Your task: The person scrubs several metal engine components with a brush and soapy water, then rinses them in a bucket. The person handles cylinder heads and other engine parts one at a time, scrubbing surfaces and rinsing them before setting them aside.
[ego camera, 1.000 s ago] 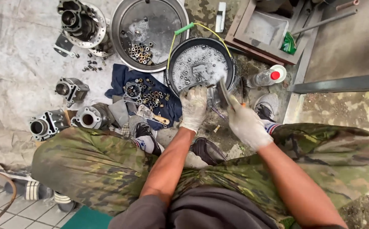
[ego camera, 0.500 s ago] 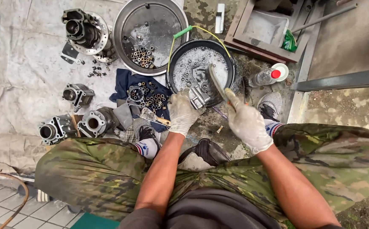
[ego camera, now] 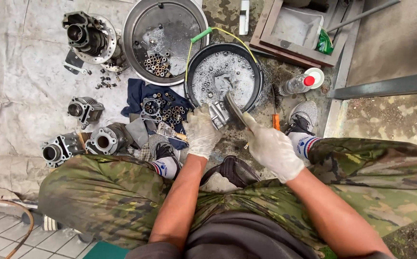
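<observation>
The left hand (ego camera: 201, 132), in a pale glove, is clenched around a small grey metal part (ego camera: 218, 115), holding it at the near rim of the black basin (ego camera: 256, 91). The right hand (ego camera: 272, 149), also gloved, grips a brush (ego camera: 236, 109) by its handle. The brush's long axis runs up and to the left from that hand, so its head meets the part from the right. The two hands sit close together, the part between them and nearer the left.

The basin holds soapy, bubbly water, with another grey piece lying in it. Just beyond, to the left, stands a wide steel pan (ego camera: 136, 29) with a cluster of small tubes in it. A dark blue cloth (ego camera: 139, 96) below the pan carries more tubes and a gear-like piece. Engine cylinders (ego camera: 86, 109) lie on the grey sheet on the floor to the left. To the right of the basin lies a clear bottle (ego camera: 297, 85) with a red cap.
</observation>
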